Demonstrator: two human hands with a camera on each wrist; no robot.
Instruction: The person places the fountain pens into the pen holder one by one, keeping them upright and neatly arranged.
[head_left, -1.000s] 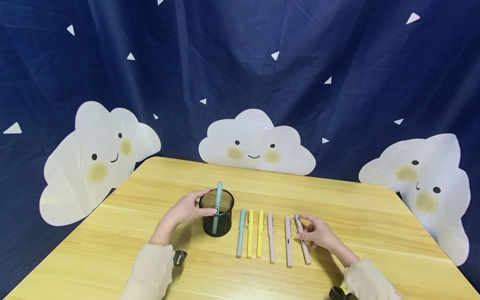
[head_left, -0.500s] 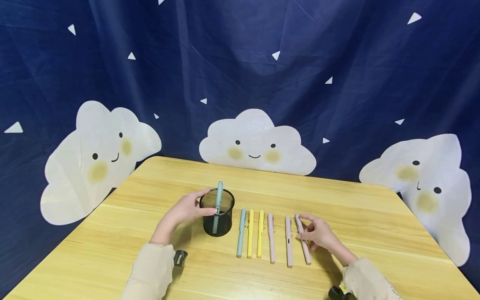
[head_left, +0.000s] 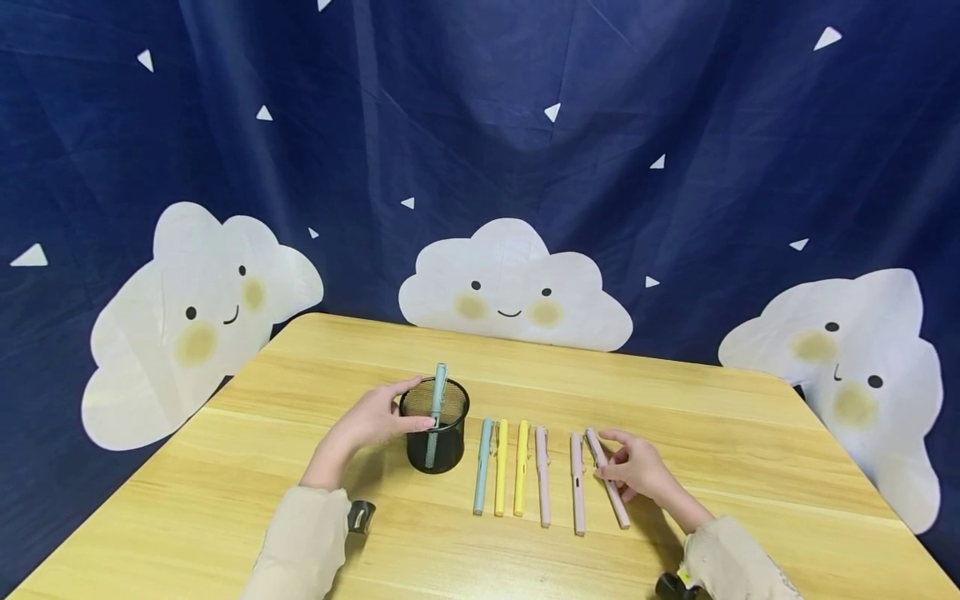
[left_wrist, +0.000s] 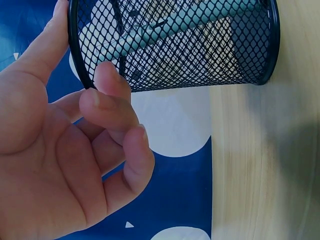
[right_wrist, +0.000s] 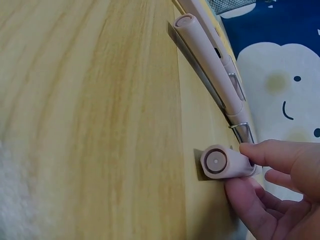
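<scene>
My left hand (head_left: 375, 417) holds the rim of a black mesh pen holder (head_left: 442, 450), thumb at the near side and fingers at the far side. One blue-green pen (head_left: 439, 385) leans inside it and shows through the mesh in the left wrist view. On the right, my right hand (head_left: 639, 468) pinches the rightmost pale pink pen (right_wrist: 235, 164) between thumb and fingers. That pen lies slanted, low at the tabletop; whether it touches the wood is unclear. Beside it lies another pink pen (head_left: 577, 483), with a third pink pen (head_left: 542, 479) further left.
Between the holder and the pink pens lie a blue-green pen (head_left: 483, 467) and two yellow pens, the left yellow pen (head_left: 501, 468) close to the right yellow pen (head_left: 521, 468). The wooden table (head_left: 450, 558) ends at a blue cloud-patterned curtain (head_left: 480, 125).
The rightmost pink pen has turned in my right hand: its near end swung right and its far end shifted slightly left. My left hand and the pen holder stay put.
</scene>
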